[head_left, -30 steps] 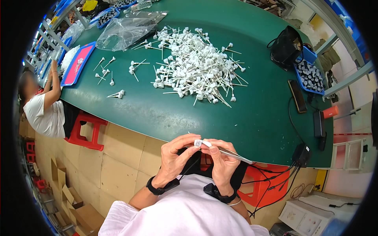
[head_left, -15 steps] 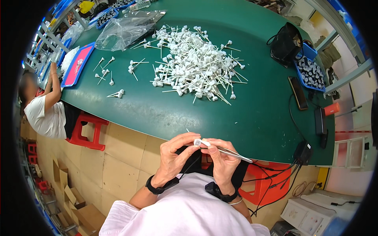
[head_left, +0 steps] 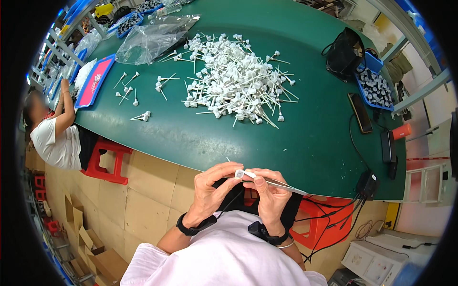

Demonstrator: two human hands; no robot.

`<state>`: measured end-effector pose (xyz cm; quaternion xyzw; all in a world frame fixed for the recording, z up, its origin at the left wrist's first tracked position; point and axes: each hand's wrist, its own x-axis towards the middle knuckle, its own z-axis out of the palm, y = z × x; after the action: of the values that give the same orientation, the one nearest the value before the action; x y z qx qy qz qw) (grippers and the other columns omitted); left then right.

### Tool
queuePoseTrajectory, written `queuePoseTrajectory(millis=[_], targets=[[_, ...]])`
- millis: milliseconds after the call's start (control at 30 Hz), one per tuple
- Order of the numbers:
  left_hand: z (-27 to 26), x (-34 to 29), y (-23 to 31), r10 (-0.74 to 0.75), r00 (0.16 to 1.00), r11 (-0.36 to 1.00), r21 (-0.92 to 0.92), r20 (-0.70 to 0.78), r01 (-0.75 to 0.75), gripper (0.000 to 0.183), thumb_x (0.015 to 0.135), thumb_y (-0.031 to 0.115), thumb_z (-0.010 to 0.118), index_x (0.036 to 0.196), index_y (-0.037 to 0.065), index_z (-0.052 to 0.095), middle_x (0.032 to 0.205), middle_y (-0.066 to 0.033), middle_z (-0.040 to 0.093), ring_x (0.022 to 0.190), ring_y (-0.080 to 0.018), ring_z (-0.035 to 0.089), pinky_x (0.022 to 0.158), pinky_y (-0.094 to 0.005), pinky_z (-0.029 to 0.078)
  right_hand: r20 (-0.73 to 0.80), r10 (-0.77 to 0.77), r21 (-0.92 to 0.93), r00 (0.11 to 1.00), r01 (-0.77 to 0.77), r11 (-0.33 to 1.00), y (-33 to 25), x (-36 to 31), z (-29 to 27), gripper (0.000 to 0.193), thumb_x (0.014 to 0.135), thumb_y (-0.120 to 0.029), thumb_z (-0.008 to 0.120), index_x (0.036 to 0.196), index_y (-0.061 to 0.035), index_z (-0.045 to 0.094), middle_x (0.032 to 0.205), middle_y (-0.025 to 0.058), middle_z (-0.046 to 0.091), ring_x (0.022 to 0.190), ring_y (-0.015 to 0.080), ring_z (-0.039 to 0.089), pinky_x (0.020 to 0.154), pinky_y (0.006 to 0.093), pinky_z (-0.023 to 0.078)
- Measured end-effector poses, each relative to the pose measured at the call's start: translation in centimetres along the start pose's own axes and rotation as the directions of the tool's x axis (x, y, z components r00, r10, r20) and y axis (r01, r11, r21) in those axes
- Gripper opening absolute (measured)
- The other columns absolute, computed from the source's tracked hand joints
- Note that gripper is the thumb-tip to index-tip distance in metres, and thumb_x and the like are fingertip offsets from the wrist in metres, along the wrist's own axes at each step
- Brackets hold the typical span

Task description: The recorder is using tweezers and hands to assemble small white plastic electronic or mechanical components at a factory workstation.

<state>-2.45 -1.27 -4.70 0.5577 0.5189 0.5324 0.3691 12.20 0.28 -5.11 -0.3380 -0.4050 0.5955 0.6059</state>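
Just off the table's near edge, my left hand (head_left: 206,189) pinches a small white plastic piece (head_left: 239,174) between thumb and fingers. A thin stem tip sticks out beyond its fingers. My right hand (head_left: 270,194) is closed on a pair of metal tweezers (head_left: 287,186), whose back end points to the right. The tweezers' front end meets the white piece between both hands; exactly what it grips is too small to tell. Farther up the table lies a big pile of similar white stemmed pieces (head_left: 234,76).
Several loose stemmed pieces (head_left: 140,116) lie left of the pile, near a clear plastic bag (head_left: 150,43) and a blue-rimmed tray (head_left: 107,66). At right are a black bag (head_left: 344,55), a phone (head_left: 359,112) and cables. A co-worker (head_left: 55,138) sits at left.
Both hands stay almost in place. The tweezers look slightly turned, showing a broader flat side; the white piece between the hands has barely shifted.
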Motion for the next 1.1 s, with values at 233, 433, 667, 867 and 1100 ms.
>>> queuePoseTrajectory(millis=[233, 433, 667, 867, 1100], targets=[[-0.1, -0.1, 0.1, -0.084, 0.996, 0.991, -0.107, 0.012, 0.084, 0.019, 0.083, 0.003, 0.069, 0.102, 0.0, 0.069, 0.104, -0.013, 0.069, 0.096, -0.022, 0.066, 0.084, -0.0308, 0.051, 0.01, 0.015, -0.004, 1.0, -0.015, 1.0, -0.1, -0.1, 0.0, 0.018, 0.091, -0.009, 0.063, 0.101, 0.0057, 0.061, 0.1, 0.0168, 0.067, 0.088, 0.0223, 0.069, 0.069, 0.0285, 0.061], [-0.1, -0.1, 0.1, -0.103, 0.994, 0.985, -0.132, 0.034, 0.107, 0.019, 0.083, 0.003, 0.069, 0.102, 0.0, 0.069, 0.104, -0.0126, 0.069, 0.096, -0.0208, 0.065, 0.085, -0.0298, 0.051, 0.012, 0.017, -0.001, 1.0, -0.017, 1.0, -0.2, 0.0, -0.2, 0.018, 0.091, -0.009, 0.063, 0.101, 0.0057, 0.061, 0.1, 0.017, 0.067, 0.089, 0.0226, 0.069, 0.069, 0.0287, 0.061], [-0.2, -0.1, -0.1, -0.167, 0.984, 0.959, -0.22, 0.067, 0.178, 0.019, 0.084, 0.002, 0.068, 0.103, 0.0, 0.069, 0.104, -0.0113, 0.069, 0.095, -0.0182, 0.065, 0.084, -0.0289, 0.051, 0.021, 0.005, -0.032, 1.0, -0.004, 0.999, -0.2, -0.1, -0.2, 0.017, 0.091, -0.01, 0.063, 0.1, 0.0055, 0.061, 0.1, 0.0175, 0.067, 0.088, 0.0221, 0.069, 0.068, 0.0285, 0.061], [-0.7, 0.0, -0.2, -0.221, 0.963, 0.92, -0.297, 0.154, 0.258, 0.021, 0.085, -0.002, 0.066, 0.106, -0.003, 0.067, 0.107, -0.0116, 0.067, 0.097, -0.0173, 0.063, 0.088, -0.0294, 0.051, 0.103, -0.058, -0.135, 0.993, 0.072, 0.988, -0.6, -0.1, -0.7, 0.015, 0.089, -0.005, 0.066, 0.101, 0.0033, 0.064, 0.099, 0.0147, 0.069, 0.087, 0.0181, 0.069, 0.073, 0.0265, 0.058], [-1.5, 0.2, -0.1, -0.279, 0.928, 0.89, -0.295, 0.248, 0.347, 0.02, 0.085, -0.003, 0.066, 0.105, -0.004, 0.067, 0.107, -0.0115, 0.066, 0.098, -0.017, 0.062, 0.089, -0.0294, 0.05, 0.291, -0.153, -0.371, 0.945, 0.258, 0.892, -1.5, 0.8, -1.7, 0.012, 0.084, -0.001, 0.069, 0.096, 0.0013, 0.067, 0.096, 0.0125, 0.071, 0.085, 0.0185, 0.069, 0.073, 0.0265, 0.056]])
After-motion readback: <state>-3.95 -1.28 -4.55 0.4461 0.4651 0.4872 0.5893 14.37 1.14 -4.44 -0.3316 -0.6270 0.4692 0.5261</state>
